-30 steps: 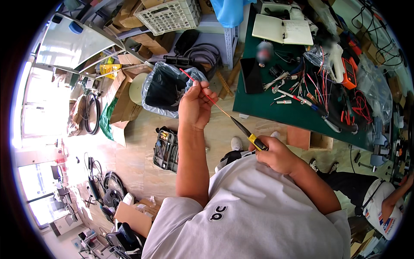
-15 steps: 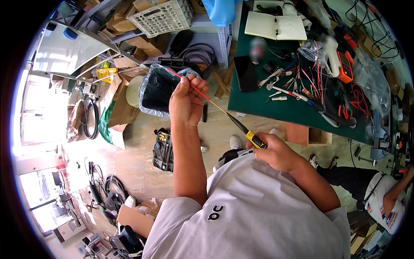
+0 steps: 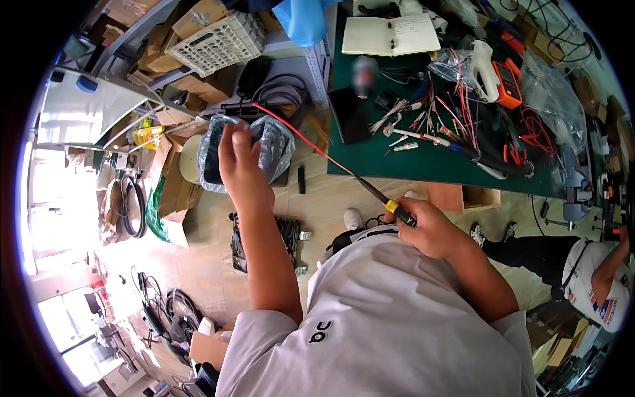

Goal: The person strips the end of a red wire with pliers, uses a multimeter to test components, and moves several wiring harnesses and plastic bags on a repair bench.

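Note:
My right hand [image 3: 433, 228] is closed on a slim, tapered black tool with a yellow and black handle [image 3: 401, 213]. The tool's tip [image 3: 357, 177] meets the bare copper end of a red wire [image 3: 297, 133]. From there the wire slants up and left to a free end in the air. My left hand [image 3: 243, 162] is raised left of the wire and apart from it, above a bin lined with a clear plastic bag [image 3: 281, 147]. Motion blurs its fingers, so whether they hold anything cannot be made out.
A green-topped bench [image 3: 370, 162] holds an open notebook [image 3: 390, 36], a black tablet-like slab [image 3: 348, 116], an orange meter [image 3: 508, 85] and several loose wires. An open tool case [image 3: 268, 241] lies on the floor. Another person [image 3: 595, 284] works at the right.
My left hand has let go of the red wire and moved left and down. My right hand still holds the tool at the wire's bare end. The view has shifted slightly.

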`<state>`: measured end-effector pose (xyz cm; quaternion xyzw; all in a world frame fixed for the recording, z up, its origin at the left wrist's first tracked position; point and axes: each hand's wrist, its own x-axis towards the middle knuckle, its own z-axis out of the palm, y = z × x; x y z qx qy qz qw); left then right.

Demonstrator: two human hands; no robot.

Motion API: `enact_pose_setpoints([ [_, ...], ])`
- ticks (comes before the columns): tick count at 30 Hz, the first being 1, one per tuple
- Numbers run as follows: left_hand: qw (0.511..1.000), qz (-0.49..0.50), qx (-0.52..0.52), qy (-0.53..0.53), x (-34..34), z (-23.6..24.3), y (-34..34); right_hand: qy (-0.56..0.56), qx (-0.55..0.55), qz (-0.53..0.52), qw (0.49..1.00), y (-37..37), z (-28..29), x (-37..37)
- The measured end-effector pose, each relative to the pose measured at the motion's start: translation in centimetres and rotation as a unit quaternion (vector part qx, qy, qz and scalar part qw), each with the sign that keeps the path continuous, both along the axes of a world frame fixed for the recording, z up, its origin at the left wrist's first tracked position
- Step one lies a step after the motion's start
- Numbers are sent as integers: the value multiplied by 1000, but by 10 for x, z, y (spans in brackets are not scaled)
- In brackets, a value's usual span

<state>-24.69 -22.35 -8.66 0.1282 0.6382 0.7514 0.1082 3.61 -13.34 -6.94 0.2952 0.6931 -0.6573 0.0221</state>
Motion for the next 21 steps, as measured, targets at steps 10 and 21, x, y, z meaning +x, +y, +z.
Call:
enact_pose_setpoints([
  [10, 703, -340, -270, 564, 54, 2, 1, -86, 238, 59, 966, 30, 1, 42],
  [21, 715, -408, -343, 452, 48, -66, 16, -186, 354, -16, 916, 47, -29, 107],
])
